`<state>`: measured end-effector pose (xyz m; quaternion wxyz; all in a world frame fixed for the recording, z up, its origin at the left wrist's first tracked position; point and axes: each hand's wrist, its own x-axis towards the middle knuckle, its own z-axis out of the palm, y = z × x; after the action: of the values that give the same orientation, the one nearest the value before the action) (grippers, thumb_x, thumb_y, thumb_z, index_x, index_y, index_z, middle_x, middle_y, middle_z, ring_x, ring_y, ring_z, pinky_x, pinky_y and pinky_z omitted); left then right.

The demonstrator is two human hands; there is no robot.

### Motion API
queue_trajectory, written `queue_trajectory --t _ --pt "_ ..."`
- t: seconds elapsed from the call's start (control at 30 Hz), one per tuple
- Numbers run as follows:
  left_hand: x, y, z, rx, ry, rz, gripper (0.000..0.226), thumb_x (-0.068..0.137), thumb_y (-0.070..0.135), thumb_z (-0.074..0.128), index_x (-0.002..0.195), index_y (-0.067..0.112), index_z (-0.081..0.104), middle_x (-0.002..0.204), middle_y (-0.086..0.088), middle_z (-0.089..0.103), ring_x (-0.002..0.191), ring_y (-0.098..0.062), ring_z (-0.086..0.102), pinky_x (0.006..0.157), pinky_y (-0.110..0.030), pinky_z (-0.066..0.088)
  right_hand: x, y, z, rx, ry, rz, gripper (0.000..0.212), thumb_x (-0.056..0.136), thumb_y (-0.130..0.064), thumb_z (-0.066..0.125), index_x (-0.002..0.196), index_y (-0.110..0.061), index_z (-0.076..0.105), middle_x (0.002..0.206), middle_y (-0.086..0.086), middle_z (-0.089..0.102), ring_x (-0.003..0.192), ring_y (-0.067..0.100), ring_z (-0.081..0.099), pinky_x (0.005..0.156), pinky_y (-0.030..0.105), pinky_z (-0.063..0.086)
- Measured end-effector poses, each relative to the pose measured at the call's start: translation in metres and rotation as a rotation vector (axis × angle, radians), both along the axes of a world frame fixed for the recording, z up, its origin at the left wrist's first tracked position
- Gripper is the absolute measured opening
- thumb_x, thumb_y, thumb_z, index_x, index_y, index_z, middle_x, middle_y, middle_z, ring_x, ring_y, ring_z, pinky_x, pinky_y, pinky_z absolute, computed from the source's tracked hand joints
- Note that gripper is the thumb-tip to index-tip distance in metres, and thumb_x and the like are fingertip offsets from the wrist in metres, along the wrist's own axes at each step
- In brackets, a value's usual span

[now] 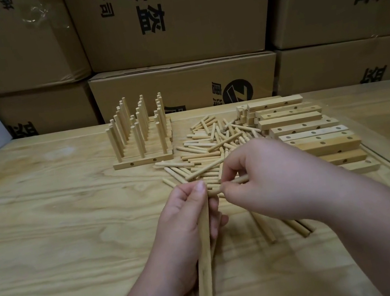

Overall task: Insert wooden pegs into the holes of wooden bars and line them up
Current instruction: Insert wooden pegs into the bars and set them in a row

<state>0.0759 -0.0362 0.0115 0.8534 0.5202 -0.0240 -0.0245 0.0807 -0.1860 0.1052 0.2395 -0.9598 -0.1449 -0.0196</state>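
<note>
- head view: the left hand (188, 217) grips a wooden bar (205, 258) with fingers curled round its upper end, the bar slanting down toward the near edge of the table (50, 251).
- the right hand (266, 174) pinches a peg (238, 180) between thumb and fingertips, its tip right at the bar's top end; this looks like the insertion step, though the hole itself is hidden behind the fingers.
- next move, as i judge it, calls for lining the peg with the hole and pushing it straight in.
- finished pegged bars (140, 136) stand in a row at the far middle of the table, well apart from the hands.
- a loose peg pile (209, 145) lies just beyond the hands, and stacked empty bars (311, 132) sit to its right.
- a few loose pegs lie under the right wrist and could roll; cardboard boxes (173, 16) wall the back.
</note>
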Motion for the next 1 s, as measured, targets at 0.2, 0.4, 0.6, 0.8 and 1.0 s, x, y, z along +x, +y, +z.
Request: queue_trajectory --t 0.2,0.4,0.6,0.8,1.0 --pt "-0.003 0.002 0.001 0.054 0.015 0.011 0.046 0.106 0.037 0.034 0.091 -0.003 0.050 0.051 -0.014 0.047 0.040 -0.023 0.038 0.049 -0.024 0.049 0.002 0.003 -0.005 0.082 -0.002 0.011 0.014 0.089 -0.043 0.063 0.082 -0.035 0.073 0.073 -0.011 0.072 0.068 0.009 0.068 0.064 0.039 0.062" --pt "-0.005 0.002 0.003 0.106 0.051 0.034 0.069 0.105 0.047 0.032 0.063 -0.002 0.058 0.044 -0.017 0.046 0.038 -0.024 0.040 0.043 -0.022 0.046 0.002 0.005 -0.009 0.098 -0.013 0.040 0.017 0.089 -0.047 0.062 0.083 -0.034 0.072 0.072 -0.016 0.072 0.067 0.006 0.068 0.063 0.038 0.061" --pt "-0.008 -0.001 0.007 0.176 0.052 0.076 0.068 0.107 0.042 0.033 0.058 0.000 0.055 0.041 -0.012 0.046 0.032 -0.019 0.040 0.039 -0.018 0.043 -0.005 0.010 -0.007 -0.015 -0.074 0.035 0.020 0.090 -0.049 0.059 0.080 -0.034 0.069 0.068 -0.020 0.069 0.067 0.000 0.063 0.061 0.030 0.057" --pt "-0.011 0.000 0.008 0.318 0.031 0.117 0.065 0.108 0.038 0.033 0.058 0.001 0.054 0.041 -0.010 0.050 0.034 -0.018 0.048 0.038 -0.015 0.038 -0.016 0.022 -0.008 -0.248 -0.256 0.034 0.030 0.091 -0.047 0.057 0.070 -0.029 0.066 0.044 -0.016 0.054 0.051 0.002 0.047 0.047 0.023 0.031" --pt "-0.011 0.002 0.009 0.349 0.014 0.016 0.068 0.107 0.042 0.031 0.053 0.007 0.055 0.041 -0.010 0.050 0.036 -0.019 0.046 0.040 -0.020 0.040 -0.008 0.009 0.004 -0.077 -0.040 0.074 0.021 0.091 -0.048 0.066 0.085 -0.031 0.077 0.070 -0.010 0.070 0.068 0.005 0.063 0.064 0.034 0.058"
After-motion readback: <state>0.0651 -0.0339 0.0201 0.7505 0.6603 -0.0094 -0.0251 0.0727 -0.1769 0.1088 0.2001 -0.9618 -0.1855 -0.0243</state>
